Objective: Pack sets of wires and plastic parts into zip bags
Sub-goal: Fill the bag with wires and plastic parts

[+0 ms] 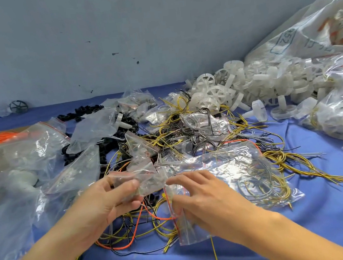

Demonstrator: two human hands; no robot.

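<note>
- Your left hand point(108, 204) pinches a small crumpled zip bag point(145, 179); its fingers point(130, 185) are curled, with the thumb pressed on the plastic.
- Your right hand point(209, 198) has loosely bent, slightly spread fingers point(178, 177), and the index tip touches that same bag's edge.
- A second zip bag point(189, 233) with a red seal strip lies against your right thumb; I cannot tell if you are gripping it.
- Both bags sit near the front of the blue tabletop point(308, 232), over loose wires.
- The small bag is clear, creased, and its contents are too blurred to name.
- One larger zip bag point(235, 165) holding yellow wires lies just beyond your right hand.
- The wire tangle point(177, 129) of yellow, black and orange strands is too dense to count.
- The white plastic wheels point(236, 87) form a heap to the far right, and the black plastic parts point(107, 142) are scattered to the left; neither can be counted.
</note>
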